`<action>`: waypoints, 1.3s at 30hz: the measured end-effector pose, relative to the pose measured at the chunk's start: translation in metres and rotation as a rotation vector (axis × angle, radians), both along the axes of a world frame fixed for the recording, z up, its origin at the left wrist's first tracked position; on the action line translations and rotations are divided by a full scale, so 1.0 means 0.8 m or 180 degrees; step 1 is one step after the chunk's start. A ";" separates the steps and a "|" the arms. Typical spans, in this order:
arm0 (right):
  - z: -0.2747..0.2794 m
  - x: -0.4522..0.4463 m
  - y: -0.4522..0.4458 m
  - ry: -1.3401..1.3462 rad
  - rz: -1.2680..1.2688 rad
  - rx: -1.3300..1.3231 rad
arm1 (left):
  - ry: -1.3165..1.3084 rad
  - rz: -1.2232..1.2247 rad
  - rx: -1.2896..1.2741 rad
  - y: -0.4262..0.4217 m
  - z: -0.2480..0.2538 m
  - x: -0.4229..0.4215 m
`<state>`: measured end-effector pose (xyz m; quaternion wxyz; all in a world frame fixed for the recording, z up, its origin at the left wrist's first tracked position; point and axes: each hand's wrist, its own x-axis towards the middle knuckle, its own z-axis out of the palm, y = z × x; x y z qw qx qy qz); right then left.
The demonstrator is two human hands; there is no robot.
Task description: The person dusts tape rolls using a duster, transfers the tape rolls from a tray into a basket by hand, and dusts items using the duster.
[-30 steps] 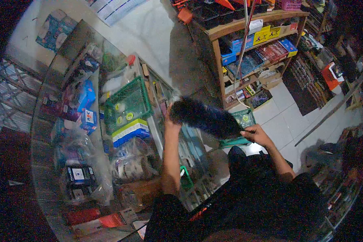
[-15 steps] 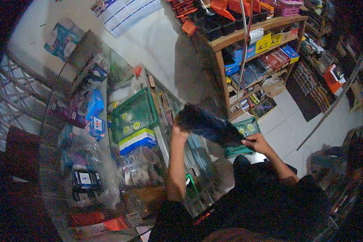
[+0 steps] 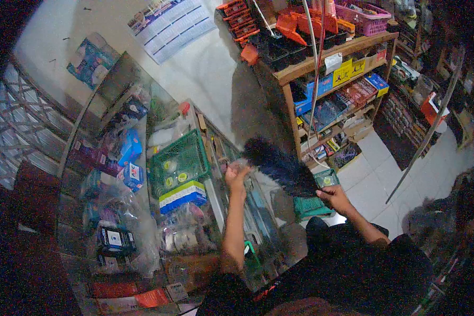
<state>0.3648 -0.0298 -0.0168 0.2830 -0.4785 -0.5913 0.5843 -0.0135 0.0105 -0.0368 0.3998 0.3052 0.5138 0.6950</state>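
A dark, fluffy duster-like thing (image 3: 282, 167) stretches between my two hands over the edge of the glass counter. Its right end is pinched in my right hand (image 3: 333, 198), fingers closed. At the other end, my left hand (image 3: 238, 175) is raised with its fingers apart, close beside the dark fibres; whether it touches them is unclear. Left of that hand, a green basket (image 3: 179, 163) with round-labelled items lies on the counter, and a blue, white and yellow box (image 3: 183, 197) sits just below it.
Plastic-wrapped goods and an ABC box (image 3: 131, 176) cover the glass counter on the left. A wooden shelf (image 3: 336, 57) with boxes stands at the upper right, cables hanging before it. A lower green basket (image 3: 313, 206) is beyond my right hand. A calendar (image 3: 174, 29) hangs on the wall.
The view has shifted, so the counter and shelf sit lower in the frame. My left hand has come off the duster's bushy end and opened. My right hand keeps its grip.
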 end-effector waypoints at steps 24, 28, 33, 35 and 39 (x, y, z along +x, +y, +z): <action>0.102 -0.066 0.092 0.0788 0.0487 0.0007 | -0.0341 0.0176 -0.0241 -0.008 0.025 0.003; 0.085 -0.079 0.148 0.0982 0.0468 0.1173 | -0.0388 0.0181 -0.0302 -0.006 0.032 0.006; 0.167 -0.111 0.212 0.1519 0.0234 0.1618 | -0.0285 0.0314 -0.0379 -0.015 0.049 0.015; 0.206 -0.123 0.242 0.1718 0.0203 0.1652 | -0.0296 0.0258 -0.0392 -0.009 0.043 0.011; 0.238 -0.149 0.332 0.1690 -0.0103 0.1883 | -0.0284 0.0245 -0.0261 -0.011 0.039 0.011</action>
